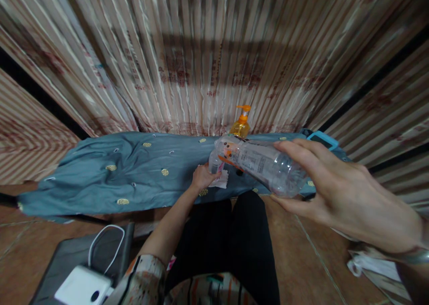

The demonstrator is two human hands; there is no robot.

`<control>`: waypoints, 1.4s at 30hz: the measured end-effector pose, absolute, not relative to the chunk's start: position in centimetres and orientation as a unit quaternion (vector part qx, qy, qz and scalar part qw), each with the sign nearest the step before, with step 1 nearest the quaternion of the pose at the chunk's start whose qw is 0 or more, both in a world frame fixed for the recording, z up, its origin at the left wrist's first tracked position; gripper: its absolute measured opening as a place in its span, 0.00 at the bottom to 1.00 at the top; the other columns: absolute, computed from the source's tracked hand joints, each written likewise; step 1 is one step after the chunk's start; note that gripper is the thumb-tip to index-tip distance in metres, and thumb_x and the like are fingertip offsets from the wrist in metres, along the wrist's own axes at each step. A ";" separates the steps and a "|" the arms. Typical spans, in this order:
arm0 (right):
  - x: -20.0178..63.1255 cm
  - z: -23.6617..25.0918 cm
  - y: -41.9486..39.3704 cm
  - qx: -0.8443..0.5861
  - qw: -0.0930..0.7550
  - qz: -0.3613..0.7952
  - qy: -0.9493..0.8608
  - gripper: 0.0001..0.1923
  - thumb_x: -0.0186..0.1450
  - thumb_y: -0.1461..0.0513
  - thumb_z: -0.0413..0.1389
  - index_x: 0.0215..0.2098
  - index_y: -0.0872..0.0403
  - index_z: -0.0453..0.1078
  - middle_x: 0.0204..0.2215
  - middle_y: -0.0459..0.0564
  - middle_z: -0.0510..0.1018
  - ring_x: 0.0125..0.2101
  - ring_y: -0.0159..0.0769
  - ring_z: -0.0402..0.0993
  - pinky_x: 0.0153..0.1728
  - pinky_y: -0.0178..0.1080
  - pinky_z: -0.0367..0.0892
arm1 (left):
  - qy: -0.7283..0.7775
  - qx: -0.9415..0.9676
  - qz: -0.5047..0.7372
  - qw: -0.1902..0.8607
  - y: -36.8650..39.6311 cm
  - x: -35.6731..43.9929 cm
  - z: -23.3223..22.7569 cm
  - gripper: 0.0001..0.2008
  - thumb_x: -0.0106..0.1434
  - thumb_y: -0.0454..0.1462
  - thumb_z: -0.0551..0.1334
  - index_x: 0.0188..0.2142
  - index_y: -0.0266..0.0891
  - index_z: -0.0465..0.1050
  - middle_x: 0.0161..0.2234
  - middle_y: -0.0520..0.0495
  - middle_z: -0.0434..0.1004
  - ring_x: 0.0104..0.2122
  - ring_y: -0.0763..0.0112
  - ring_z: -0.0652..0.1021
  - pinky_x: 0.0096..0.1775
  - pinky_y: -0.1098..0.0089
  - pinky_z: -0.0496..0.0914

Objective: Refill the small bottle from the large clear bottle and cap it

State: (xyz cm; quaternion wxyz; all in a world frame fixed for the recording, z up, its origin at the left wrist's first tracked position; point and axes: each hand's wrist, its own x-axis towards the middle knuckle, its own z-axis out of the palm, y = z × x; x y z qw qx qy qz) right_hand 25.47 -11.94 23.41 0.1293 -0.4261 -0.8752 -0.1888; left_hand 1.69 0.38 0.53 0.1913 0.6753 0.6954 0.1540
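Holding the bottle [258,164] aslant over the cloth-covered desk [87,175], the right grip [346,198] is closed round its base end, fingers along the top and thumb underneath. From that grip the bottle runs out toward ten o'clock, so its long axis goes from the base, at four, up to the mouth at ten, and leans well away from upright.

Just under that mouth, at about half past six from it, I see a small clear vessel [213,163], pinched in the left grip [203,177]. Everything hangs on how those two openings sit: the mouth is right at the vessel's top, but I can't tell whether they touch, or whether any liquid is in either one. The left grip is the nearer to the mouth; the right is away at the far end.

A scrap of white paper [220,181] lies by the left grip, toward four o'clock. The pump bottle [240,127] stands at one o'clock from the vessel, its lower part hidden, and a blue-framed device [322,139] lies at two o'clock from the bottle.
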 end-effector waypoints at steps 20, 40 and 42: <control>25.3 24.3 -11.4 -0.432 0.124 -0.163 -0.878 0.33 0.63 0.46 0.51 0.62 0.52 0.54 0.50 0.54 0.71 0.40 0.44 0.78 0.40 0.47 0.77 | 0.690 0.680 0.160 0.189 0.4 1.6 0.3 0.26 0.57 0.56 0.60 0.46 0.42 0.74 0.43 0.42 0.81 0.46 0.57 0.79 0.42 0.69 0.71; 25.4 24.5 -11.0 -0.419 0.133 -0.151 -0.885 0.34 0.63 0.46 0.51 0.62 0.52 0.54 0.51 0.54 0.71 0.45 0.44 0.77 0.44 0.45 0.76 | 0.696 0.671 0.155 0.203 0.2 1.6 0.8 0.26 0.57 0.55 0.61 0.48 0.42 0.74 0.45 0.42 0.81 0.47 0.59 0.78 0.44 0.70 0.70; 25.3 24.6 -11.0 -0.419 0.127 -0.152 -0.886 0.34 0.63 0.46 0.52 0.62 0.53 0.54 0.52 0.55 0.71 0.45 0.44 0.77 0.45 0.45 0.76 | 0.694 0.672 0.159 0.202 0.2 1.6 0.6 0.26 0.57 0.56 0.61 0.47 0.42 0.75 0.44 0.42 0.81 0.47 0.58 0.79 0.43 0.70 0.71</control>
